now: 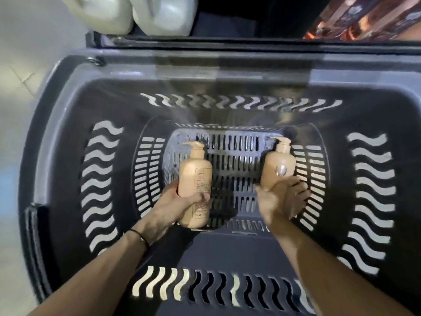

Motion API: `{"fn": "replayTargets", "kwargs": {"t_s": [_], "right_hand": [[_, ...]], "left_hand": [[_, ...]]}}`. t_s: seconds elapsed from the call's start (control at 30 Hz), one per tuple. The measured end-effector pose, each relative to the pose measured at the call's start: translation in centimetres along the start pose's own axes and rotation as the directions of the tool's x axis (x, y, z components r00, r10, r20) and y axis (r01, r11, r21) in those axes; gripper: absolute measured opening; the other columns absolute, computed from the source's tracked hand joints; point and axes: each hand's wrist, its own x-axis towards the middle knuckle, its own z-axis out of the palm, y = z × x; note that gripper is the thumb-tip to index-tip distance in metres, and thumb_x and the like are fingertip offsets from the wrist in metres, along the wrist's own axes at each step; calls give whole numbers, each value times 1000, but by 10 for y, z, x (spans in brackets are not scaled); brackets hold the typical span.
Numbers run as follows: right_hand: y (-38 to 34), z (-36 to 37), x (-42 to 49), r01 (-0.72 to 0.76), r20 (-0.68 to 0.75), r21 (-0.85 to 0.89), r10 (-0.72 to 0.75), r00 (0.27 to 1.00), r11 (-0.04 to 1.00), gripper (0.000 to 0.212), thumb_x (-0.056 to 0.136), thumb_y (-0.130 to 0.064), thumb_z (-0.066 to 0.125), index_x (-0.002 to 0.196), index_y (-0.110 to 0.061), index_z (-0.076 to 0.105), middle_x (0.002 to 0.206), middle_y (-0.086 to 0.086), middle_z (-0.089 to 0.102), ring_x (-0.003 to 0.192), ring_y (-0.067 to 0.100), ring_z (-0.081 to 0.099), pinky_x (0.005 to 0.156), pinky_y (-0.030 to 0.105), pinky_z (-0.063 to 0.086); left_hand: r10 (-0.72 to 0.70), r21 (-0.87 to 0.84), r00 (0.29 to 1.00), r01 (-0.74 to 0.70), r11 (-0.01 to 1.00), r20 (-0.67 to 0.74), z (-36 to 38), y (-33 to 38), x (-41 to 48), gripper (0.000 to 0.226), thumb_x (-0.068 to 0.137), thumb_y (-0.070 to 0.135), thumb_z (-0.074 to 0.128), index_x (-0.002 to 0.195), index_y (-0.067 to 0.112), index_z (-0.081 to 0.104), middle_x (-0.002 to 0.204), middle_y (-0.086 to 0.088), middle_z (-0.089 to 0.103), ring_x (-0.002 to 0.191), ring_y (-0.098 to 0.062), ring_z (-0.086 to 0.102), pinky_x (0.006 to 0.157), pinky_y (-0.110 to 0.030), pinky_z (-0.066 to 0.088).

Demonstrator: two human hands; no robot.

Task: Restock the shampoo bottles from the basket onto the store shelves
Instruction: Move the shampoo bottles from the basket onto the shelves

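I look straight down into a deep grey basket (57,137) with wavy slots in its walls. Both arms reach inside. My left hand (175,201) grips a tan pump shampoo bottle (196,174) round its lower body, thumb across the label. My right hand (284,199) holds a second tan pump bottle (279,167) from below, fingers curled round its base. Both bottles point their pumps away from me, near the slotted basket floor (234,160). No other bottle shows in the basket.
Two large white jugs (136,12) stand on the floor beyond the basket's far rim at top left. Packaged goods with reddish print (364,17) sit at top right. Pale floor tiles (16,87) run along the left.
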Motion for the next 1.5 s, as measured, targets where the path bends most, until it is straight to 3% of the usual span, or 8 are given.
{"fn": "replayTargets", "kwargs": {"t_s": [0.13, 0.27, 0.4, 0.53, 0.7, 0.9, 1.17, 1.5], "right_hand": [[-1, -7, -4, -28, 60, 127, 20, 998, 992, 107, 69, -56, 83, 141, 0, 28, 147, 30, 31, 136, 46, 33, 108, 51, 37], [7, -47, -36, 24, 99, 338, -61, 993, 941, 91, 73, -43, 85, 135, -6, 29, 125, 21, 52, 101, 36, 58, 79, 36, 47], [24, -122, -89, 22, 160, 406, -95, 983, 914, 69, 74, -47, 80, 110, -21, 27, 91, 4, 65, 72, 22, 63, 64, 33, 52], [43, -203, -150, 41, 133, 483, -119, 984, 874, 70, 59, -46, 82, 103, -25, 32, 91, -4, 62, 74, 17, 64, 61, 37, 57], [46, -326, -233, 138, 86, 541, -218, 972, 830, 72, 63, -44, 85, 110, -27, 33, 93, -5, 60, 80, 17, 62, 66, 33, 53], [34, -477, -340, 323, -106, 642, -337, 935, 696, 71, 61, -44, 88, 109, -28, 37, 91, -12, 61, 78, 8, 60, 64, 33, 50], [37, -668, -468, 562, -391, 680, -416, 821, 471, 70, 62, -48, 85, 108, -38, 33, 95, -10, 64, 84, 18, 65, 69, 39, 53], [68, -853, -574, 752, -743, 611, -148, 653, 248, 75, 57, -49, 88, 110, -36, 36, 97, -10, 62, 91, 25, 62, 73, 42, 52]], "left_hand": [[24, -9, 999, -24, 1000, 29, 6, 7, -14, 54, 76, 23, 87, 123, 20, 61, 108, -2, 79, 98, -18, 77, 87, -43, 62], [51, -8, 998, -51, 999, 31, 7, 26, -52, 66, 66, 35, 93, 122, 21, 61, 106, 0, 79, 99, -18, 75, 86, -40, 60], [39, -82, 999, -39, 996, -11, 11, 53, -122, 62, 70, 33, 92, 124, 28, 62, 110, 3, 78, 101, -17, 75, 91, -46, 59], [82, -139, 994, -91, 986, -69, 16, 84, -204, 69, 58, 42, 91, 120, 29, 64, 108, -2, 79, 93, -20, 77, 74, -42, 63], [149, -189, 986, -160, 969, -69, 15, 142, -330, 75, 58, 43, 86, 127, 25, 64, 113, -6, 77, 103, -30, 75, 89, -59, 59], [331, -156, 937, -345, 926, -107, 3, 237, -469, 82, 50, 41, 85, 124, 12, 64, 104, -11, 78, 88, -29, 76, 65, -41, 61], [708, -11, 700, -712, 702, -95, -20, 361, -659, 74, 58, 47, 83, 120, 11, 65, 105, -7, 78, 92, -24, 76, 72, -31, 61], [946, -116, 323, -939, 323, 21, 0, 501, -849, 72, 63, 41, 79, 125, 9, 63, 106, -8, 77, 93, -24, 74, 72, -33, 59]]}}
